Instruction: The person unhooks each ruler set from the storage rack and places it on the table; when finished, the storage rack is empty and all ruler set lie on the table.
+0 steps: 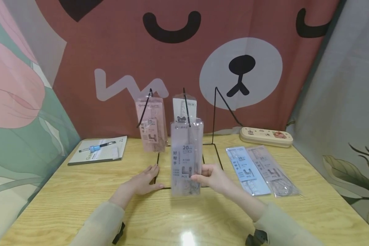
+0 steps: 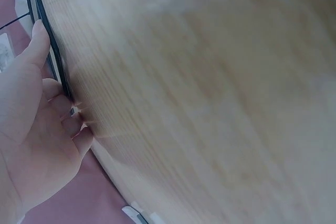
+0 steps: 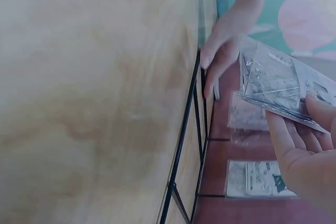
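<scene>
Head view first: our right hand (image 1: 213, 177) pinches a grey packet (image 1: 186, 157) upright over the table (image 1: 64, 201), before the wire rack (image 1: 215, 112). Our left hand (image 1: 144, 182) lies flat, fingers relaxed, at the rack's base. Left wrist: fingers (image 2: 39, 40) touch that wire (blurry). Right wrist: fingers (image 3: 320, 108) grip the packet (image 3: 278, 85).

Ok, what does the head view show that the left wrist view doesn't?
Only the head view shows the right hand pinching a clear ruler pack, two more packs lying flat, a notebook and a pencil case. Only the left wrist view shows the palm close up. Both show the left hand resting against the black wire stand on the wooden table.
</scene>
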`<state>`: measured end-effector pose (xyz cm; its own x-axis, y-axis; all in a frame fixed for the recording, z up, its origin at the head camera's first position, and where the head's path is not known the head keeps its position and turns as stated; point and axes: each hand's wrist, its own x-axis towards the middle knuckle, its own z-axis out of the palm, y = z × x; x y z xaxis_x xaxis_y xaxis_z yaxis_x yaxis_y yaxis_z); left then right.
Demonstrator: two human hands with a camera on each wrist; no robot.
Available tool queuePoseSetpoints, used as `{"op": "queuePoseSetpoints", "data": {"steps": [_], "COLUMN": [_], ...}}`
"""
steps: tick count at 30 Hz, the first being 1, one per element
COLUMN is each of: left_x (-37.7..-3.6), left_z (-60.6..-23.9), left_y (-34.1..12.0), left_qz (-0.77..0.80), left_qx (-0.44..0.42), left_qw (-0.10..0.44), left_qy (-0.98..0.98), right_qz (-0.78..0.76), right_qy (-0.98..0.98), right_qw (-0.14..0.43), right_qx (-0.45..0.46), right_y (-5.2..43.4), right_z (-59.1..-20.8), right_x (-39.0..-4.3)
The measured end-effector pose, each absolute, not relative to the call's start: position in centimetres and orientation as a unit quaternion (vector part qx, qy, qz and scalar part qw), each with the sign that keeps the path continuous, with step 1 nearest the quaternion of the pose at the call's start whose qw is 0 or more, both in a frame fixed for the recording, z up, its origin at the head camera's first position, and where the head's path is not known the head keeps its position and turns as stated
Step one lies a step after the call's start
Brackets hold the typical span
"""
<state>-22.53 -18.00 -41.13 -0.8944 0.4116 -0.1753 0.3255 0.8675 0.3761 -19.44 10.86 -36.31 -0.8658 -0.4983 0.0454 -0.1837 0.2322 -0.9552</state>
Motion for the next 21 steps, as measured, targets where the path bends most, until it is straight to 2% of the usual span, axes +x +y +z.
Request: {"op": "queuePoseSetpoints", "data": {"steps": [6, 11, 16, 21], "left_x": [-22.4, -22.3, -22.4, -22.5], "left_z": [-40.9, -40.9, -41.0, -41.1], "left_y": [-18.1, -18.0, -18.1, -18.2], "left_qz": [0.165, 0.164, 0.168, 0.173], "left_qx": [0.196, 0.197, 0.189, 0.188], "left_qw": [0.126, 0.129, 0.133, 0.135], "left_qy": [0.958, 0.958, 0.958, 0.957], "right_qz": [-0.580, -0.582, -0.580, -0.570], "right_qy": [0.767, 0.760, 0.759, 0.777], "right_qw": [0.164, 0.165, 0.159, 0.163], "right_qx": [-0.220, -0.238, -0.250, -0.211], "right_y": [11.9, 13.1, 15.6, 19.0], "right_z": [-36.0, -35.6, -35.8, -36.5], "right_x": [-16.2, -14.2, -13.3, -13.3]}}
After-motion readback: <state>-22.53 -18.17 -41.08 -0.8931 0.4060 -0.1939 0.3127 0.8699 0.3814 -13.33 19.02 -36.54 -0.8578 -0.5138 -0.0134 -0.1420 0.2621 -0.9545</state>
